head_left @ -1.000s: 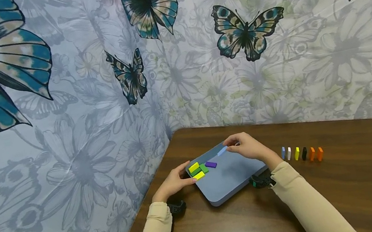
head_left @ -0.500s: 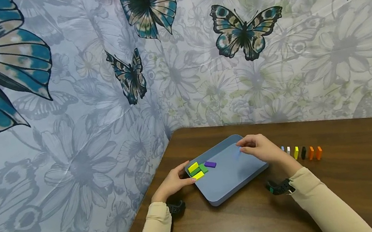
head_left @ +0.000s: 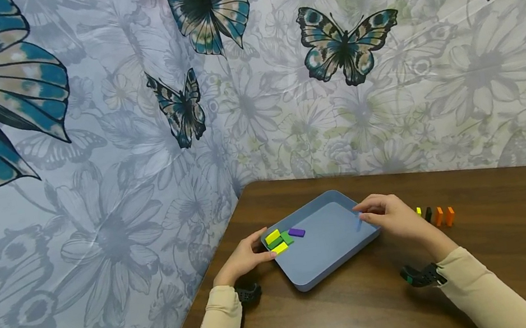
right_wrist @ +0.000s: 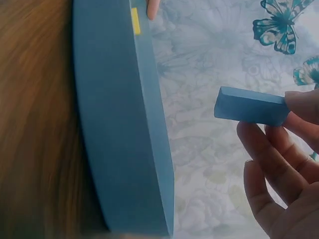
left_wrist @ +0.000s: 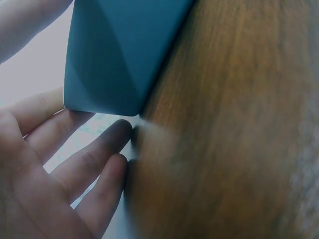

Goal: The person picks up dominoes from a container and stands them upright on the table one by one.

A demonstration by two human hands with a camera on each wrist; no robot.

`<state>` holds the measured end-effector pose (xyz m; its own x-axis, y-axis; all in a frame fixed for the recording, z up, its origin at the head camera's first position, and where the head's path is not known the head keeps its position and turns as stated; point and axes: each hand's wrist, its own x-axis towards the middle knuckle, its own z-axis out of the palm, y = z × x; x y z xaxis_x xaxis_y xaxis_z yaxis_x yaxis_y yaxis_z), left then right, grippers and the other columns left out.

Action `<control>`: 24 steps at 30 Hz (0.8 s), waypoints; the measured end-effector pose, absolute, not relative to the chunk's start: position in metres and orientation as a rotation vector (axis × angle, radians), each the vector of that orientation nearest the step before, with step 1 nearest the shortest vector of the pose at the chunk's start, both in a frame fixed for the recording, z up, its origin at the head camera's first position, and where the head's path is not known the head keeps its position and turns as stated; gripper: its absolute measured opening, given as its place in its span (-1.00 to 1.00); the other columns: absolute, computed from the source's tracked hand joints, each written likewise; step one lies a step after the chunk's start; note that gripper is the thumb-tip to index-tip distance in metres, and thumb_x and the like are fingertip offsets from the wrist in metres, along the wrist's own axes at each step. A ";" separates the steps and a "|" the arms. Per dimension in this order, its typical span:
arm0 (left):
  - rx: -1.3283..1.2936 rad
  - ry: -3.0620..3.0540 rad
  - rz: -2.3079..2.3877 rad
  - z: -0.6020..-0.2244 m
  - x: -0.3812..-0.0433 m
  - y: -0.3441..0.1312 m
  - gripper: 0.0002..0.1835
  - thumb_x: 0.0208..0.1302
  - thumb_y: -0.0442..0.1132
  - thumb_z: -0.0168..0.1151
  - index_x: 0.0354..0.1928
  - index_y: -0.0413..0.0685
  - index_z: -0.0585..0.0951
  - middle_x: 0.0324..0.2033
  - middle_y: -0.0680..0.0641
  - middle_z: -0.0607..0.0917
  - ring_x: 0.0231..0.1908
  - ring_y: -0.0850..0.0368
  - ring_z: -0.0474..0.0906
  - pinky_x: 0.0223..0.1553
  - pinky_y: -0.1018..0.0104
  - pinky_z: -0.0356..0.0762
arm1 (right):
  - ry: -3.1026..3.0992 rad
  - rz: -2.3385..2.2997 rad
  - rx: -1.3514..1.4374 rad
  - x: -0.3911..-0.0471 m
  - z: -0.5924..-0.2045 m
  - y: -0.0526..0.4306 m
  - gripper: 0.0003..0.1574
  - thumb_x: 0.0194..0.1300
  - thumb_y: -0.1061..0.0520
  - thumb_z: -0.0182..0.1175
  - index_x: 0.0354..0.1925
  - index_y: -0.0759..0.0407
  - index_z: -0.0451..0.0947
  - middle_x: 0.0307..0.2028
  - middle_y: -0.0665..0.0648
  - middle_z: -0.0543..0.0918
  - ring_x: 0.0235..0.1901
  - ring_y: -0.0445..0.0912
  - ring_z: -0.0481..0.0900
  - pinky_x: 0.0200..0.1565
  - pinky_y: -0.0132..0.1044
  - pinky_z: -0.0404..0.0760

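Observation:
My right hand pinches a light blue block between thumb and fingertips. It holds the block above the right end of a blue-grey tray. My left hand grips the tray's left end, with the thumb at the rim and the fingers around the corner, seen close in the left wrist view. At that end lie two yellow blocks, one a yellow block, and green blocks between them. A purple block lies just to their right.
Right of the tray, blocks stand on end in a row on the wooden table: a yellow block, a black block and two orange blocks. My right hand hides the row's left end. A patterned wall stands behind.
My right hand has moved right with the light blue block, from over the tray's far side to its right end. It now covers part of the row. The left hand stays put.

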<state>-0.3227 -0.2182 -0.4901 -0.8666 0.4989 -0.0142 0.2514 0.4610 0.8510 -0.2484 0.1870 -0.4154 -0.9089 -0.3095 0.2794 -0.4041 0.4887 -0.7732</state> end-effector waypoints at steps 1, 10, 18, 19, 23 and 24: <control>0.647 2.452 1.362 -0.490 -0.323 -0.218 -0.08 0.25 0.01 0.41 0.55 -0.08 0.20 0.49 -0.25 0.27 0.41 -0.35 0.28 0.31 -0.20 0.39 | -2.624 1.398 0.621 -0.247 -0.416 0.190 -0.71 0.44 0.14 0.21 0.05 0.21 0.67 -0.03 0.31 0.67 -0.16 -0.18 0.68 -0.16 -0.39 0.66; 0.632 2.462 1.355 -0.491 -0.321 -0.218 -0.06 0.23 0.05 0.42 0.55 -0.06 0.20 0.49 -0.23 0.28 0.42 -0.34 0.27 0.32 -0.20 0.38 | -2.672 1.404 0.517 -0.234 -0.425 0.218 -0.65 0.38 0.11 0.28 0.04 0.29 0.63 -0.07 0.33 0.71 -0.17 -0.37 0.66 -0.15 -0.43 0.66; 0.614 2.455 1.370 -0.489 -0.321 -0.217 -0.09 0.25 -0.01 0.41 0.55 -0.05 0.20 0.50 -0.23 0.26 0.42 -0.33 0.26 0.33 -0.20 0.37 | -2.675 1.436 0.439 -0.225 -0.429 0.236 -0.64 0.41 0.13 0.25 0.04 0.37 0.62 -0.03 0.36 0.70 -0.18 -0.39 0.65 -0.16 -0.41 0.66; 0.612 2.456 1.371 -0.489 -0.321 -0.217 -0.10 0.25 -0.02 0.41 0.55 -0.06 0.21 0.50 -0.24 0.26 0.42 -0.34 0.27 0.33 -0.21 0.37 | -2.680 1.438 0.430 -0.225 -0.431 0.238 -0.63 0.41 0.13 0.25 0.04 0.37 0.62 -0.02 0.37 0.70 -0.18 -0.41 0.65 -0.16 -0.42 0.66; 0.616 2.456 1.378 -0.491 -0.322 -0.217 -0.11 0.26 -0.06 0.41 0.54 -0.08 0.21 0.48 -0.26 0.28 0.41 -0.35 0.28 0.32 -0.23 0.37 | -2.688 1.434 0.415 -0.226 -0.439 0.244 -0.63 0.41 0.13 0.25 0.04 0.39 0.62 -0.04 0.38 0.69 -0.18 -0.41 0.64 -0.17 -0.42 0.66; 0.616 2.456 1.379 -0.491 -0.322 -0.217 -0.11 0.26 -0.06 0.41 0.54 -0.08 0.22 0.48 -0.26 0.28 0.41 -0.35 0.28 0.32 -0.23 0.37 | -2.692 1.431 0.417 -0.226 -0.440 0.246 -0.63 0.40 0.14 0.25 0.04 0.39 0.62 -0.04 0.38 0.69 -0.19 -0.41 0.64 -0.17 -0.42 0.66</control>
<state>-0.3215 -0.2167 -0.4912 -0.8770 0.4801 -0.0168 0.2356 0.4604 0.8559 -0.2259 0.2455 -0.4403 -0.9612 -0.2071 0.1823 -0.2669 0.5314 -0.8040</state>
